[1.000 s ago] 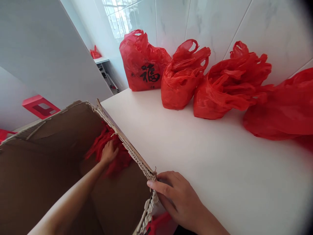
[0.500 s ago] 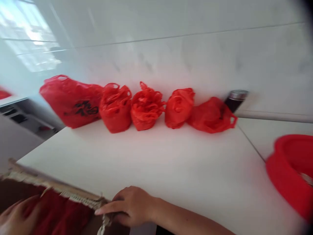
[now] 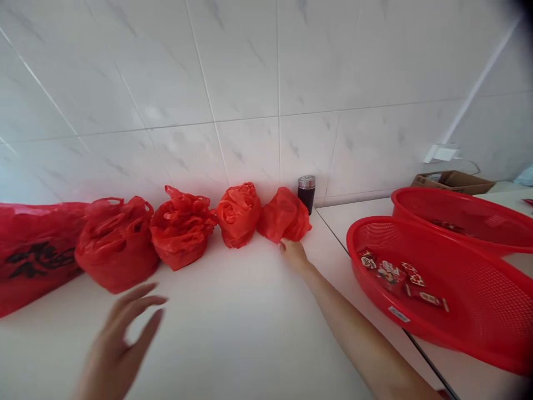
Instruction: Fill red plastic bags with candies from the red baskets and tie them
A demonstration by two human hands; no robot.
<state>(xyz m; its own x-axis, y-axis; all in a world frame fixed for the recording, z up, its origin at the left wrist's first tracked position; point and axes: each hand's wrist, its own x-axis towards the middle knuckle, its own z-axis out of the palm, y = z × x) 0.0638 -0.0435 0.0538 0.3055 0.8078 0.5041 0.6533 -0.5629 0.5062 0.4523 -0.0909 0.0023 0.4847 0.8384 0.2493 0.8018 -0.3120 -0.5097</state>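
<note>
My right hand reaches forward to the rightmost red plastic bag, fingers closed on its lower front edge. That bag leans beside a dark bottle with a silver lid. Over the white tabletop at the lower left, my left hand hangs with its fingers apart, holding nothing and slightly blurred. More red plastic bags stand along the wall: a crumpled one, one with a bunched top, one with loop handles, and a wide one with black writing.
A red plastic basket with several small wrapped packets stands at the right. Behind it sits another red basket, then a cardboard box by the wall. A tabletop seam runs beside the near basket.
Both hands have left the dark red bag with the pale trim, now out of view. My right hand has moved forward to the rightmost bag. The view has turned right.
</note>
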